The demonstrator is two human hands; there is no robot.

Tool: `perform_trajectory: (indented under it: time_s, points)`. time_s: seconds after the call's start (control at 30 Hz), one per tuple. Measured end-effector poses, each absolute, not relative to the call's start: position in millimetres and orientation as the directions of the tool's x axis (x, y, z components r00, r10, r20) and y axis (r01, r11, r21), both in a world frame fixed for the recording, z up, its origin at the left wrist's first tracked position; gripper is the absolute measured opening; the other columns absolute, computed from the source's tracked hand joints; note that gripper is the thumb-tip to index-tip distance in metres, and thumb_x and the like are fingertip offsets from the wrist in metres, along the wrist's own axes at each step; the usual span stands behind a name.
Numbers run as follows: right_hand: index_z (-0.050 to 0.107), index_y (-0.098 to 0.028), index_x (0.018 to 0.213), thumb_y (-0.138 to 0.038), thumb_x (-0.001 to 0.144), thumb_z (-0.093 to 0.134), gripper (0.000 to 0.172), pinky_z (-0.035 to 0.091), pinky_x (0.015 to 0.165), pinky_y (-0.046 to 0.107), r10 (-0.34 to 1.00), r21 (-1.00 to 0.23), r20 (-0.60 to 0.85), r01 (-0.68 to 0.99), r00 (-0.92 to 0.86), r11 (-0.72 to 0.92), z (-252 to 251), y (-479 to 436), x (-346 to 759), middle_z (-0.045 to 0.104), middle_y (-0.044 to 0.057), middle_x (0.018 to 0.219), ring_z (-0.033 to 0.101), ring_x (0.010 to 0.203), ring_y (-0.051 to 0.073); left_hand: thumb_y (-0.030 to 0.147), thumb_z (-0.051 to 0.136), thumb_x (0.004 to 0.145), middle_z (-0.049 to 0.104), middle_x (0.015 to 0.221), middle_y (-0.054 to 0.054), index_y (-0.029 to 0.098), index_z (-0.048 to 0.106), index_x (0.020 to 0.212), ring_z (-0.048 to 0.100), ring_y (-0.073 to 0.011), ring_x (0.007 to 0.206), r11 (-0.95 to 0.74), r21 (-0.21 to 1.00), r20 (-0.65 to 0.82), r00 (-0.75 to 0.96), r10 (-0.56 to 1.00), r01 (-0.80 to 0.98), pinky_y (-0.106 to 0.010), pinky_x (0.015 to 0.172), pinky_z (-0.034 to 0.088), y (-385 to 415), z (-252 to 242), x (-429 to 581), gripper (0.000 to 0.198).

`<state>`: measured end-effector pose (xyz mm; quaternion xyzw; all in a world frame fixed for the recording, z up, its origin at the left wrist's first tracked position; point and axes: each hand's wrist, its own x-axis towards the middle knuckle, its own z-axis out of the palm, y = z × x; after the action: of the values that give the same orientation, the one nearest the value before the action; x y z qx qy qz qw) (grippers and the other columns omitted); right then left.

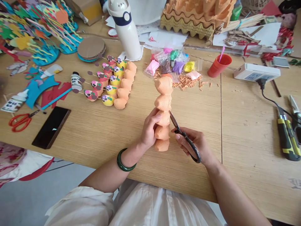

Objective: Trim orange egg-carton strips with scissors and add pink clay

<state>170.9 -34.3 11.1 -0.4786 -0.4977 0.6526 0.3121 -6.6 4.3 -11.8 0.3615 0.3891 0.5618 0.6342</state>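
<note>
My left hand (150,127) grips a strip of orange egg-carton cups (163,102) near its lower end, holding it upright above the wooden table (98,131). My right hand (194,142) is closed on black scissors (184,136), whose blades touch the right side of the strip between two cups. A green bangle (124,161) sits on my left wrist.
Painted egg-cup figures (110,86) lie in rows at centre left, with a white bottle (125,28) behind. Clay bags (172,62), a red cup (218,65), a power strip (256,72), a phone (51,127), red scissors (21,121) and cutters (288,131) surround the work area.
</note>
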Motion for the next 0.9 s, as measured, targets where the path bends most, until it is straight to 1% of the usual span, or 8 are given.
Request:
perform_trajectory:
  time_s: [0.1, 0.33, 0.47, 0.57, 0.67, 0.73, 0.8, 0.9]
  points:
    - [0.071, -0.013, 0.106, -0.059, 0.092, 0.069, 0.048, 0.028, 0.036, 0.021, 0.878, -0.946, -0.324, 0.091, -0.353, -0.312, 10.9, -35.2, 171.8, 0.043, -0.007, 0.059, 0.035, 0.042, 0.006, 0.048, 0.059, 0.089, 0.069, 0.098, -0.004, 0.028, 0.074, 0.104, 0.062, -0.0236, 0.097, 0.125, 0.894, -0.111, 0.058, 0.992, -0.429, -0.033, 0.080, 0.049, 3.6, -10.9, -6.2, 0.030]
    - [0.066, -0.017, 0.089, -0.053, 0.094, 0.070, 0.036, 0.026, 0.039, 0.023, 0.905, -0.962, -0.263, 0.156, -0.334, -0.222, 13.3, -34.5, 173.1, 0.042, -0.007, 0.057, 0.035, 0.044, 0.007, 0.050, 0.060, 0.086, 0.067, 0.094, -0.006, 0.025, 0.074, 0.102, 0.060, -0.0237, 0.092, 0.154, 0.900, -0.144, 0.056, 0.988, -0.407, -0.033, 0.075, 0.047, 4.7, -6.2, -5.2, 0.032]
    - [0.064, -0.019, 0.083, -0.049, 0.093, 0.073, 0.033, 0.028, 0.046, 0.023, 0.923, -0.959, -0.213, 0.251, -0.320, -0.134, 9.3, -33.9, 175.3, 0.042, -0.005, 0.061, 0.035, 0.052, 0.008, 0.048, 0.062, 0.088, 0.063, 0.086, -0.004, 0.027, 0.073, 0.094, 0.058, -0.0224, 0.084, 0.158, 0.918, -0.159, 0.026, 0.987, -0.365, -0.034, 0.071, 0.044, 6.2, -6.1, -7.1, 0.025]
    - [0.067, -0.018, 0.089, -0.051, 0.090, 0.076, 0.034, 0.031, 0.051, 0.023, 0.936, -0.949, -0.180, 0.302, -0.301, -0.086, 8.4, -33.5, 176.1, 0.045, -0.003, 0.067, 0.038, 0.059, 0.010, 0.047, 0.062, 0.088, 0.061, 0.082, -0.003, 0.027, 0.073, 0.092, 0.058, -0.0223, 0.083, 0.165, 0.912, -0.164, 0.035, 0.986, -0.374, -0.034, 0.071, 0.044, 7.1, -4.9, -8.3, 0.023]
    - [0.069, -0.017, 0.101, -0.057, 0.087, 0.076, 0.043, 0.035, 0.053, 0.024, 0.935, -0.949, -0.189, 0.302, -0.299, -0.095, 10.6, -33.0, 175.6, 0.052, -0.002, 0.071, 0.042, 0.062, 0.011, 0.045, 0.063, 0.087, 0.061, 0.081, -0.003, 0.025, 0.072, 0.095, 0.058, -0.0201, 0.082, 0.184, 0.895, -0.180, 0.048, 0.983, -0.405, -0.031, 0.070, 0.046, 7.6, -3.2, -8.6, 0.024]
    - [0.070, -0.016, 0.103, -0.060, 0.087, 0.075, 0.047, 0.037, 0.055, 0.025, 0.931, -0.948, -0.204, 0.300, -0.304, -0.110, 12.0, -32.7, 175.5, 0.053, -0.001, 0.072, 0.044, 0.063, 0.012, 0.044, 0.063, 0.086, 0.061, 0.082, -0.002, 0.024, 0.071, 0.095, 0.057, -0.0181, 0.080, 0.207, 0.886, -0.203, 0.055, 0.978, -0.414, -0.029, 0.069, 0.047, 7.7, -3.1, -8.4, 0.023]
    - [0.070, -0.016, 0.104, -0.061, 0.086, 0.075, 0.048, 0.038, 0.056, 0.025, 0.925, -0.945, -0.216, 0.304, -0.313, -0.118, 12.4, -32.4, 175.8, 0.054, -0.001, 0.073, 0.045, 0.064, 0.013, 0.045, 0.062, 0.086, 0.063, 0.086, -0.002, 0.024, 0.071, 0.098, 0.059, -0.0185, 0.085, 0.209, 0.890, -0.204, 0.057, 0.977, -0.405, -0.029, 0.074, 0.048, 7.7, -4.0, -8.2, 0.026]
    - [0.071, -0.016, 0.105, -0.060, 0.087, 0.075, 0.047, 0.037, 0.057, 0.025, 0.919, -0.943, -0.225, 0.309, -0.323, -0.123, 11.3, -32.4, 176.4, 0.054, -0.001, 0.074, 0.045, 0.065, 0.013, 0.046, 0.062, 0.086, 0.067, 0.094, -0.003, 0.024, 0.071, 0.106, 0.061, -0.0219, 0.100, 0.180, 0.905, -0.172, 0.056, 0.984, -0.385, -0.031, 0.086, 0.049, 7.2, -6.1, -7.8, 0.031]
